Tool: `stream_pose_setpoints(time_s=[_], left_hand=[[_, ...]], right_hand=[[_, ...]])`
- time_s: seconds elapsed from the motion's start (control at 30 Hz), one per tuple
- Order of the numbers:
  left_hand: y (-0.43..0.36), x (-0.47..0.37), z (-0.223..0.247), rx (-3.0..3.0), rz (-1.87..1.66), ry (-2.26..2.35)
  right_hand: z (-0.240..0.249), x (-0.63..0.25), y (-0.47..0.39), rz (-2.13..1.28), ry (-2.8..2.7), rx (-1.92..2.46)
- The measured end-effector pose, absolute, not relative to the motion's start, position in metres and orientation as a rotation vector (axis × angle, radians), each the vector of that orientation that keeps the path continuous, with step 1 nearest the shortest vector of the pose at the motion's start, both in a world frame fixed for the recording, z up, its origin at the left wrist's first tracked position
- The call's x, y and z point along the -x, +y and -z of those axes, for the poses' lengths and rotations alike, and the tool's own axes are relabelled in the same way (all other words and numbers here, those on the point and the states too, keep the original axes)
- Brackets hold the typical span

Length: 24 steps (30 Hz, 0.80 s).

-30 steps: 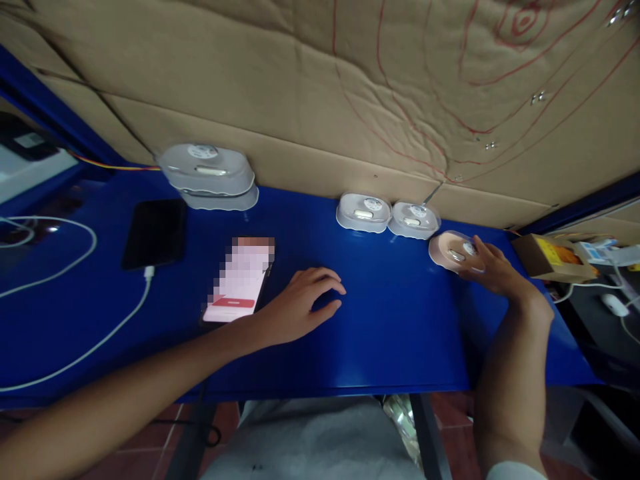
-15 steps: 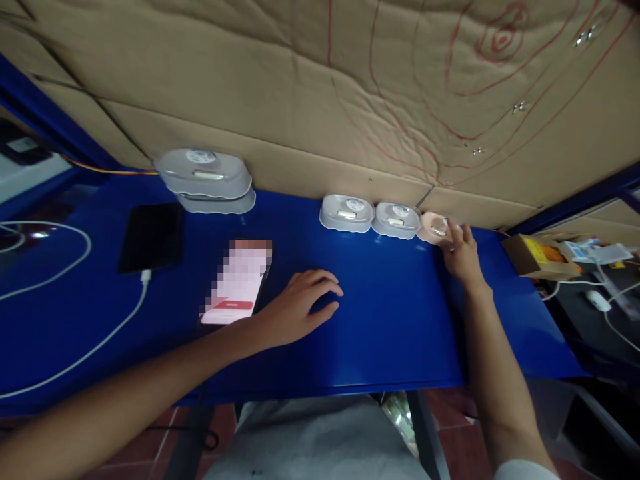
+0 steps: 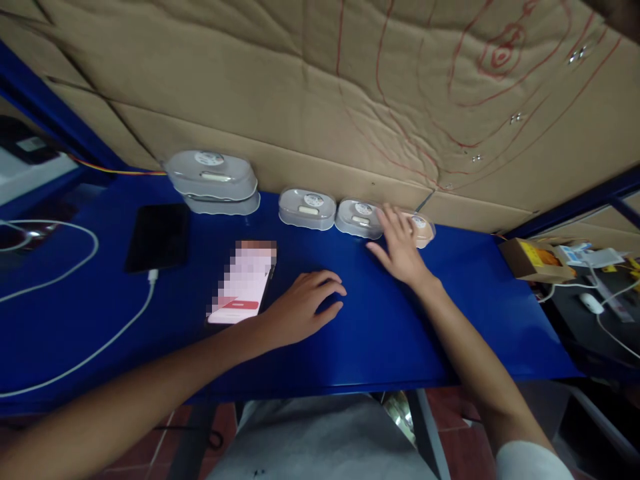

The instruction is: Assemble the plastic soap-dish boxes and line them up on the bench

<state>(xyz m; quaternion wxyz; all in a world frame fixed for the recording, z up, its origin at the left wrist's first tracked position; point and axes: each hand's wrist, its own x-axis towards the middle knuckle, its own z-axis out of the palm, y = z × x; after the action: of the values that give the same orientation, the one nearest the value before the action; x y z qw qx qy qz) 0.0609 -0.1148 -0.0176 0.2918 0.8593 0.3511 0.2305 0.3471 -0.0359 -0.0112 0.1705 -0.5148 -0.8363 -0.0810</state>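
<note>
My left hand (image 3: 313, 307) rests on the blue table (image 3: 370, 347), fingers apart and loosely curled, with nothing in it. Beside its wrist lies a phone (image 3: 240, 287) with a lit pink screen. My right hand (image 3: 400, 247) is spread over the row of oval containers at the cardboard wall, fingers apart, at the gap between a grey container (image 3: 359, 219) and a pinkish one (image 3: 424, 229), which it partly covers. Left of these stands another grey container (image 3: 307, 209). Two more grey containers (image 3: 213, 175) are stacked further left.
A black tablet (image 3: 157, 237) with a white cable (image 3: 125, 340) lies at the left. The cardboard wall (image 3: 280, 100) runs behind the table. At the right are a cardboard box (image 3: 535, 260) and a white mouse (image 3: 592, 303).
My right hand has moved left, and the two single grey containers and the pinkish one have shifted left along the wall. My left hand has hardly moved.
</note>
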Motion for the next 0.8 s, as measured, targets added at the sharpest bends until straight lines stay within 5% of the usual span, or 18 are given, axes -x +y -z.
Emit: stream_pose_setpoints(time_s=[0.2,0.8], left_hand=[[-0.113,-0.058,0.006,-2.304,-0.833,1.019],[-0.103,-0.053,-0.002,-2.335,-1.114,1.235]], right_hand=[[0.024,-0.264,-0.016,0.083,-2.562,1.245],[0.014,-0.219,0.012,0.143,-2.626,1.247]])
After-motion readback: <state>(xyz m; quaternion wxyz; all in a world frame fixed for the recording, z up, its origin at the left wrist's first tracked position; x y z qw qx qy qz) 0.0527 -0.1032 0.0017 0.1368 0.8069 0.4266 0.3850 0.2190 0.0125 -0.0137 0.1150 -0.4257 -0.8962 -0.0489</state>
